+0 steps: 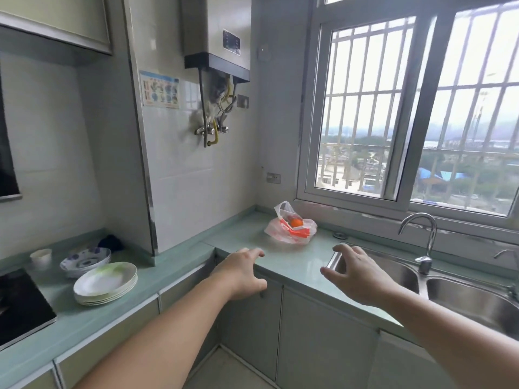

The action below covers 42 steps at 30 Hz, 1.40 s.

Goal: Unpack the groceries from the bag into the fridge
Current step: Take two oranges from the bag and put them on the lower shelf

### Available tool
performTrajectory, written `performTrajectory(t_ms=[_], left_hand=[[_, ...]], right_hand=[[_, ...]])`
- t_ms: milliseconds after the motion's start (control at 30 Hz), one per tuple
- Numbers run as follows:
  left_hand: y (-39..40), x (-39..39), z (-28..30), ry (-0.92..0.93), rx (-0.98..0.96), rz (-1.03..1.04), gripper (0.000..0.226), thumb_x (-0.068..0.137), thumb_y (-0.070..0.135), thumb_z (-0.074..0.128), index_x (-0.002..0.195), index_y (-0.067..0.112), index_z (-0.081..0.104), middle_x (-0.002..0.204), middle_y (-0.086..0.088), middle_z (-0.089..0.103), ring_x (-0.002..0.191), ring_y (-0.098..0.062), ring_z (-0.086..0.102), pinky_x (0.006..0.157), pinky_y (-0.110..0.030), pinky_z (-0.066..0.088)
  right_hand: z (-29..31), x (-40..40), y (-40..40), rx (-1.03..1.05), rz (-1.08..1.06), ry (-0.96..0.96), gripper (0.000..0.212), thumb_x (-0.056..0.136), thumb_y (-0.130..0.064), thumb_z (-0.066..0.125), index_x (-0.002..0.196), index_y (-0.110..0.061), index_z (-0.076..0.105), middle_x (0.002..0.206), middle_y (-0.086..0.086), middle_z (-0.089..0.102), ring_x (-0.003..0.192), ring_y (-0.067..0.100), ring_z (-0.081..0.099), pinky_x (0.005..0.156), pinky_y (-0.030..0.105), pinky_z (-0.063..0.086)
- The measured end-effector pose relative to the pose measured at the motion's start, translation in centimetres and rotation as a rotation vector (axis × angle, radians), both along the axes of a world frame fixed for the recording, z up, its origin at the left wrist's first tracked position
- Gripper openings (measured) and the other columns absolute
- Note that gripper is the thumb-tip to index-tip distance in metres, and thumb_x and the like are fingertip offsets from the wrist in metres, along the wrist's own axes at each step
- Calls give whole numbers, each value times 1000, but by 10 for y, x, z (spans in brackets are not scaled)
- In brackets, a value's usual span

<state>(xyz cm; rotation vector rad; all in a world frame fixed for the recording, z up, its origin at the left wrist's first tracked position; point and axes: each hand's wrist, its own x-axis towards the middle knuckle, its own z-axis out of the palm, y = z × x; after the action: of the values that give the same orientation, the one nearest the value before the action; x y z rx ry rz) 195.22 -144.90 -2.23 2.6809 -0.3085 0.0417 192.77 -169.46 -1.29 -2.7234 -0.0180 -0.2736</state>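
A thin plastic grocery bag with red print lies on the green counter in the corner under the window. An orange fruit shows through its open top. My left hand reaches forward over the counter's front edge, fingers spread and holding nothing, short of the bag. My right hand is stretched out beside it, above the sink's left rim, fingers loosely spread and empty. Both hands are apart from the bag. No fridge is in view.
A double steel sink with a tap lies to the right. White plates, patterned bowls and a small cup stand on the left counter by a black hob. A water heater hangs above.
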Motion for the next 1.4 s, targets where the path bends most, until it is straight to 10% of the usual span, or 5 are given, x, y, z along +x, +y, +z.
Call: performTrajectory(t_ms=[700,1200,1400], left_hand=[[-29,311,-27,57,126,58,62,80,36,59,139,33,41,139,3,44,124,-18,47,99,-36,45],[-95,532,-60,110,51,-51,51,82,38,59,132,31,47,131,1,48,123,-19,48,101,-36,44],[-103,653,-86,122,1,-154,56,81,34,60,135,28,48,132,-2,49,120,-19,49,101,-32,43]], right_hand=[[-29,324,-29,105,47,109,63,86,-46,60,140,-22,37,144,5,40,126,22,45,100,31,37],[-59,534,-71,180,-34,161,61,80,-43,61,134,-22,43,131,6,51,96,19,53,67,25,40],[-74,628,-80,108,-150,207,58,81,-46,60,131,-21,45,130,6,51,113,22,54,90,32,46]])
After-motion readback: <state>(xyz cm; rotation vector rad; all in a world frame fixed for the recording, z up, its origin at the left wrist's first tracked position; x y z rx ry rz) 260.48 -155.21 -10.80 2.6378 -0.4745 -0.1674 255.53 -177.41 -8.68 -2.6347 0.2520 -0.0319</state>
